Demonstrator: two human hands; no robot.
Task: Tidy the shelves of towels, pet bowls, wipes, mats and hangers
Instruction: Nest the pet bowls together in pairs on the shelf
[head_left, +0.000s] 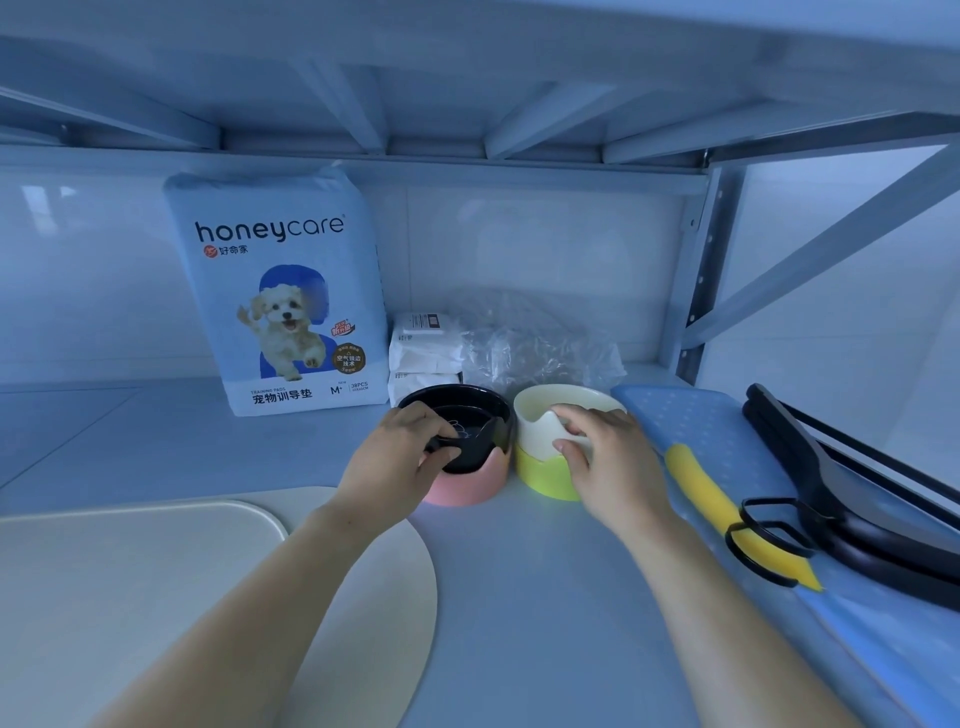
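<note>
Head view: right of the honeycare pad pack (280, 291), the black-on-pink bowl stack (493, 431) and cream-on-green bowl stack (540, 441), rims pinched by left hand (400, 457) and right hand (608, 457), should be slid level together.

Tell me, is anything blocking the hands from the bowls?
Nothing visible is. The left hand grips the black bowl atop the pink bowl, and the right hand grips the cream bowl atop the green bowl.
</note>
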